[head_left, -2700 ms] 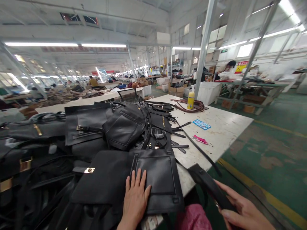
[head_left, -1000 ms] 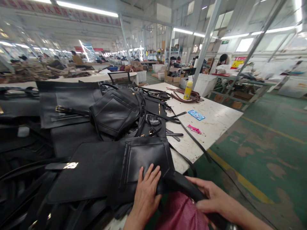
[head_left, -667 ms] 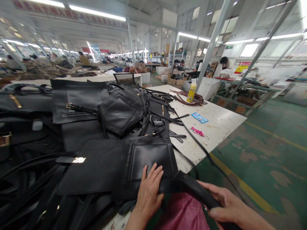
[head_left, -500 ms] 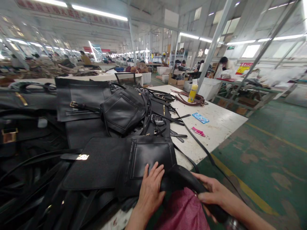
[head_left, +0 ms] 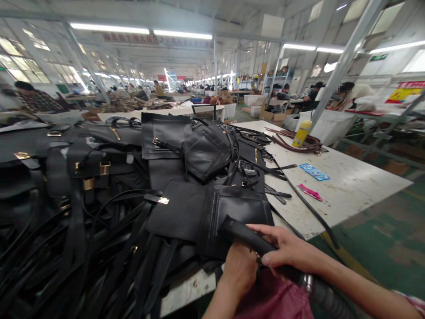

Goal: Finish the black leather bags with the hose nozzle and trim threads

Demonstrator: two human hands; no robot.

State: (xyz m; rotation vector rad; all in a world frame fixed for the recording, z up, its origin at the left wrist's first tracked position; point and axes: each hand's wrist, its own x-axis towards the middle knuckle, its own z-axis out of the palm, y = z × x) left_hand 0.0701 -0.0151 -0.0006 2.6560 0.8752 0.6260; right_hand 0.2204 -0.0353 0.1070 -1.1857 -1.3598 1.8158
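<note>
My right hand (head_left: 282,250) is wrapped around a black hose nozzle (head_left: 245,232), whose ribbed hose (head_left: 328,297) runs down to the lower right. The nozzle's flat tip lies over the front panel of a black leather bag (head_left: 255,206). That bag lies at the table edge, its flap (head_left: 182,212) spread to the left. My left hand (head_left: 241,266) is curled beneath the nozzle at the bag's near edge; its fingertips and whatever they grip are hidden. Below both hands is pink cloth (head_left: 279,297).
Black bags and straps with gold buckles (head_left: 109,208) are heaped on the left. On the white table (head_left: 358,177) lie a yellow bottle (head_left: 302,134), brown straps (head_left: 282,138), a blue patterned card (head_left: 314,172) and a pink cutter (head_left: 310,192). Other people sit at distant tables.
The view has turned left. My left hand has gone from lying flat on the bag's panel to curled under the nozzle. The nozzle has moved up over the bag in my right hand.
</note>
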